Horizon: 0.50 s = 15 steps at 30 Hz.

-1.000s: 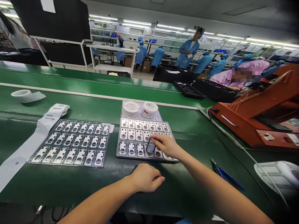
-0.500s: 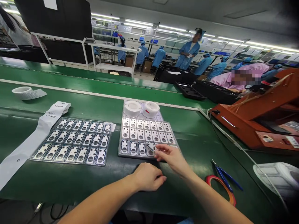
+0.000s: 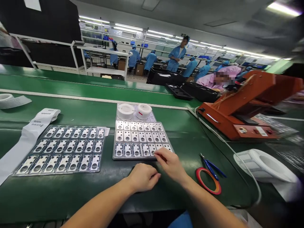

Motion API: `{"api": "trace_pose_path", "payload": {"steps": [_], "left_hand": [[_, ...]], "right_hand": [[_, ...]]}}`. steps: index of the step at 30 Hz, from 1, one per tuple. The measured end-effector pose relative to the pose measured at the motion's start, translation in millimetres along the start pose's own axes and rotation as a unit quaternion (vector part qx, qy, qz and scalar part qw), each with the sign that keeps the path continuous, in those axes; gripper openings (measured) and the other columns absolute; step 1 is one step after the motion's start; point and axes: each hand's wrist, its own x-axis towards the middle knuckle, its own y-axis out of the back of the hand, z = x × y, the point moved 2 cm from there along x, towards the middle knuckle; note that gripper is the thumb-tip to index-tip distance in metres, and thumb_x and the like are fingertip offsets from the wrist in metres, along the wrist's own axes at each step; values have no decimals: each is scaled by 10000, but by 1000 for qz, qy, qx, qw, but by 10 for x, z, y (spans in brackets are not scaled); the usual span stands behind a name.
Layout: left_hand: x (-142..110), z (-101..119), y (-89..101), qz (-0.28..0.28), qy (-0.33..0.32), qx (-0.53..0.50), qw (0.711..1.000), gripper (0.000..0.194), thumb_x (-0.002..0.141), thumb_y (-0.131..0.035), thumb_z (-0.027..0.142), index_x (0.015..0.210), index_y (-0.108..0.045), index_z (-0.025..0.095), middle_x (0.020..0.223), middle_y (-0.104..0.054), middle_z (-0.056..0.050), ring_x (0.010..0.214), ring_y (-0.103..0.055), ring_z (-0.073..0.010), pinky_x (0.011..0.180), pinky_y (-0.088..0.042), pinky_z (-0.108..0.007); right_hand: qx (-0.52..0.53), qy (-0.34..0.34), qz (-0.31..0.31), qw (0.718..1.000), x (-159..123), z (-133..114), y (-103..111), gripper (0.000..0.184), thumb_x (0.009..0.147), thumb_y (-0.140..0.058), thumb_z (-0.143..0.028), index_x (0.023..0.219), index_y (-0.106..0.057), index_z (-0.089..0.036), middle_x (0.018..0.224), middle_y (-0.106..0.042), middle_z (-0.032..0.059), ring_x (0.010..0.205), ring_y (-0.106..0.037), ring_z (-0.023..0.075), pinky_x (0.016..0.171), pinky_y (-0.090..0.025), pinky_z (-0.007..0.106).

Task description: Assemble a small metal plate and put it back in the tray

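Note:
My left hand point(image 3: 142, 177) rests on the green table in a loose fist, fingers curled under, just below the near tray point(image 3: 114, 148) of small metal plates. My right hand point(image 3: 170, 164) sits at that tray's front right corner, fingertips pinched at the last plates in the front row; what they hold is hidden. Two white tape rolls point(image 3: 134, 111) stand at the tray's far end. A second tray point(image 3: 59, 148) of larger metal plates lies to the left.
Blue-handled tweezers point(image 3: 212, 166) and a red tape ring point(image 3: 208, 180) lie right of my hands. An orange machine point(image 3: 247, 104) and a white roll point(image 3: 263, 164) stand at the right. White label strip point(image 3: 26, 136) lies at the left. Workers in blue coats stand beyond the conveyor.
My right hand drew back from the middle of the tray's front row to its front right corner, closer to my left hand. The view swung right, showing more of the red ring.

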Motion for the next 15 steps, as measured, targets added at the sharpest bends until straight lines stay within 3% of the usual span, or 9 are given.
{"api": "trace_pose_path", "payload": {"steps": [3, 6, 10, 15], "left_hand": [[73, 15, 67, 37, -39, 25, 998, 302, 969, -447, 281, 991, -726, 168, 1016, -735, -137, 1000, -676, -250, 891, -520, -371], [169, -42, 107, 89, -54, 118, 988, 427, 978, -431, 323, 1311, -599, 115, 1391, -595, -211, 1325, -520, -357, 1087, -409, -561], [258, -241, 66, 118, -35, 280, 952, 568, 980, -396, 467, 1331, -586, 63, 1396, -595, -220, 1300, -553, -384, 1071, -430, -565], [260, -495, 112, 141, -65, 318, 935, 632, 952, -338, 527, 1307, -591, 68, 1396, -593, -214, 1250, -594, -373, 1058, -445, -553]], "right_hand": [[-13, -2, 73, 997, -383, 94, 260, 223, 952, -547, -375, 854, -677, -224, 800, -672, 61, 724, -609, 220, 689, -485, 333], [-35, -31, 157, 986, -886, 267, 488, 241, 961, -551, -376, 839, -680, -214, 775, -682, 55, 706, -629, 214, 669, -496, 316], [-70, -97, 270, 956, -1602, 564, 667, 303, 981, -527, -408, 822, -687, -206, 738, -672, 37, 654, -630, 193, 643, -505, 300], [-101, -209, 405, 884, -2441, 1154, 980, 416, 995, -502, -522, 802, -661, -189, 751, -658, 33, 708, -635, 196, 702, -525, 330]]}}
